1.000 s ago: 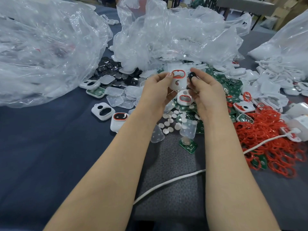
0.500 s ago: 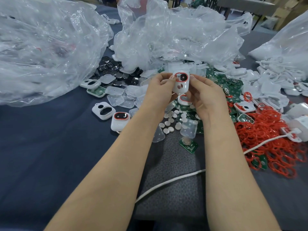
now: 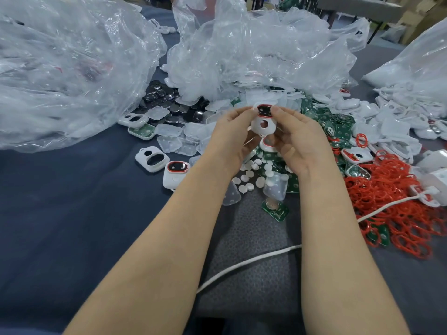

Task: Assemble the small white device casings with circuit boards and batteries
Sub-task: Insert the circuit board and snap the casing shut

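Clear plastic bag (image 3: 60, 76) slumps over the far left of the dark blue table (image 3: 60, 226). Near its edge lie an empty white shell (image 3: 152, 158) and, just beside it, a closed casing (image 3: 175, 174) with a red-rimmed dark window. Next comes the left hand (image 3: 232, 139), fingers curled, pinching the upper left edge of the held casing (image 3: 263, 125). That casing sits clear of the table between both hands, with its red ring (image 3: 264, 115) and dark insert (image 3: 263, 110) at the top and a round hole open below. The right hand (image 3: 302, 141) grips the other side, thumb tip pressing at the insert. Beneath lie white discs (image 3: 249, 175) and a lone green circuit board (image 3: 275, 209). Further right are more boards (image 3: 338, 126) and a heap of red rings (image 3: 399, 213).

Because the thumb presses near one corner, the insert could seat crooked or squeeze the red ring out of place. A slip would drop the casing into the clutter below, where it would be hard to tell from unfinished ones.
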A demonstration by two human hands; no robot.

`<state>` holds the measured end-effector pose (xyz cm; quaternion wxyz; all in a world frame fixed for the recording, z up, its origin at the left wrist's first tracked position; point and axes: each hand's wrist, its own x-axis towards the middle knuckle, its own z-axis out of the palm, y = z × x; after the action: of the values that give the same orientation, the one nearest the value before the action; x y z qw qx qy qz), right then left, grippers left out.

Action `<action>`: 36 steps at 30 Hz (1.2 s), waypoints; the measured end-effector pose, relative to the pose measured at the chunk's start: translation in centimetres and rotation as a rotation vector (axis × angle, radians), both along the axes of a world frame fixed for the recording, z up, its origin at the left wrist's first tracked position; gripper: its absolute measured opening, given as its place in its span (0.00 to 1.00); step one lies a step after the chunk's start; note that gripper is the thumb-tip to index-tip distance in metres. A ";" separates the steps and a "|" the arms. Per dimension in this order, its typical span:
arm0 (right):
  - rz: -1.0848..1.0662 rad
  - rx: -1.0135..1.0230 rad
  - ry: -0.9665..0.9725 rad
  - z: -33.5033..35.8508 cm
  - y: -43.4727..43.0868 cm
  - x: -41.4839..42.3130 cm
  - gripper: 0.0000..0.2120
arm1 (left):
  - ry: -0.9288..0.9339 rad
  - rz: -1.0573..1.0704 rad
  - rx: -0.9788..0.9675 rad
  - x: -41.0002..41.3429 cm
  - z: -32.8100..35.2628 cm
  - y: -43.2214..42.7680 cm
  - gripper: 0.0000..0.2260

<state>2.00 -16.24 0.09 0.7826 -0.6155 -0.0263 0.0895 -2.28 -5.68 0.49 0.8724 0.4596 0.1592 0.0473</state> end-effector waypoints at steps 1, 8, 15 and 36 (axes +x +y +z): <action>0.005 0.001 0.002 0.0 0.0 0.0 0.02 | 0.005 -0.008 0.003 0.0 0.1 0.0 0.01; 0.027 0.004 0.017 0.0 0.1 -0.2 0.03 | 0.032 -0.020 -0.005 0.0 -0.1 -0.2 0.06; 0.060 0.118 0.073 0.1 0.0 -0.1 0.03 | 0.033 -0.072 -0.107 -0.1 -0.1 0.0 0.03; 0.016 -0.114 -0.070 -0.3 0.3 0.0 0.08 | -0.008 -0.059 -0.079 0.2 -0.3 0.3 0.03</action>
<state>2.01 -15.98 -0.21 0.7442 -0.6615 -0.0537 0.0755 -2.13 -5.34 0.17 0.8915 0.4293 0.1438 0.0172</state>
